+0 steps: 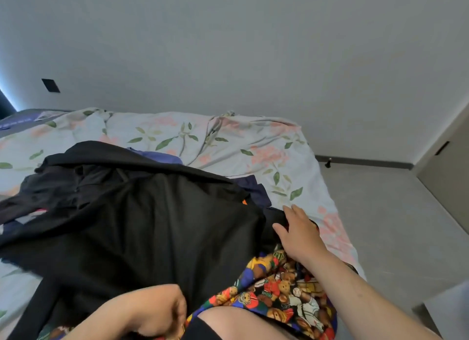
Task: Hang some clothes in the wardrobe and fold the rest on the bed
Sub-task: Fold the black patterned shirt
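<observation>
- The black garment [142, 223] lies spread over the heap of clothes on the bed [253, 146].
- Left hand [162, 311] grips its near hem, fingers curled.
- Right hand [299, 233] rests at its right edge, fingers loosely spread.
- A teddy-bear print garment [286, 296] lies beneath its near-right corner.

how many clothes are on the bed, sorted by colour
Black fabric garments: at least 1; the pile's folds hide any seams between pieces
Blue or navy cloth pieces: 2 patches peeking out
Teddy-bear print multicoloured garment: 1
Total: at least 4 visible on the floral bedsheet
</observation>
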